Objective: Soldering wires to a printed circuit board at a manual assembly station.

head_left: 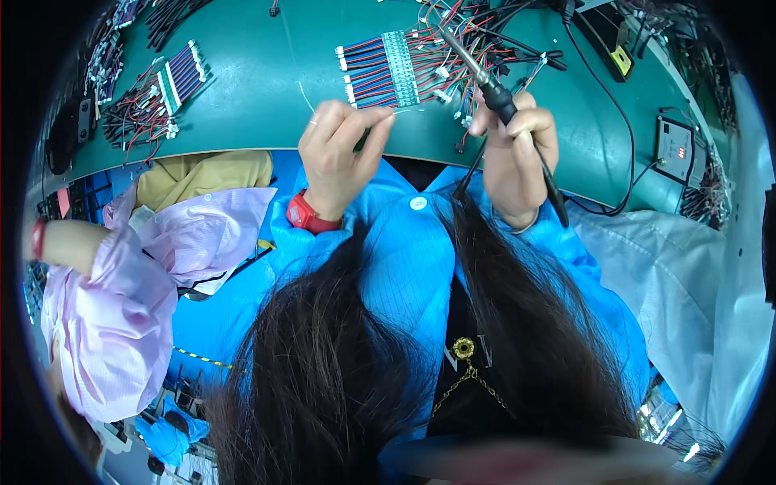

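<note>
My left hand [339,158], with a red watch at its wrist, pinches a thin strand of solder wire [410,110] between thumb and forefinger. The strand's end lies by the lower edge of a green circuit board panel [400,69]. Rows of red, blue and black wires with white connectors run out from both sides of this panel. In my right hand [517,166] is a soldering iron [501,103], gripped by its black handle. Its metal shaft slants up and left over the loose wires, with the tip raised near the panel's upper right.
Another wired board panel [169,89] lies on the green mat [259,73] at left. To the right are a small control box [677,151], a black cable [618,105] and a yellow sponge [621,61] in a dark holder. A co-worker's pink sleeve [113,331] reaches in at left.
</note>
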`<state>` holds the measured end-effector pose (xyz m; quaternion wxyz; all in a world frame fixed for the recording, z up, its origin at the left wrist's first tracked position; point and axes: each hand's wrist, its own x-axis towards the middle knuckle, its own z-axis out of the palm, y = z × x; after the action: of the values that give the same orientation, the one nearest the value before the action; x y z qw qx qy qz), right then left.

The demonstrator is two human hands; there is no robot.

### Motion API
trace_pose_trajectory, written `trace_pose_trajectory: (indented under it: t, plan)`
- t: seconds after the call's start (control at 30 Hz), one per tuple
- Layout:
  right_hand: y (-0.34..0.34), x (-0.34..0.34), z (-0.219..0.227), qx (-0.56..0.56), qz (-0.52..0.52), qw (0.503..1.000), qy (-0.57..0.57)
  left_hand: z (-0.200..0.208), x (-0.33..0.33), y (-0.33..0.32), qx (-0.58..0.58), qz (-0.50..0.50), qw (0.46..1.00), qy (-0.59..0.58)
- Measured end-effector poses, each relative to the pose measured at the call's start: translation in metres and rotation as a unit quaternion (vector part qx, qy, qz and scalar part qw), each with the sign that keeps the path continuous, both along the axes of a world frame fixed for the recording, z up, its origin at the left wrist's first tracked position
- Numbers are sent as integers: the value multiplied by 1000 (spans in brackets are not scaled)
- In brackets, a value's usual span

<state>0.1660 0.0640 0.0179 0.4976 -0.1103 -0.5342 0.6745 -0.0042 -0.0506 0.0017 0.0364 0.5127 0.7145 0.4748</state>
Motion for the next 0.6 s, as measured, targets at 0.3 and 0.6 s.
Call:
trace_pose_trajectory:
  t: [0.3, 0.6]
  plan:
    - [7, -38, -32, -190, 140, 961, 146, -26, -10, 27, -9, -111, 991, 78]
    - [19, -9, -46, -136, 77, 985, 77, -23, -9, 32, -19, -79, 995, 64]
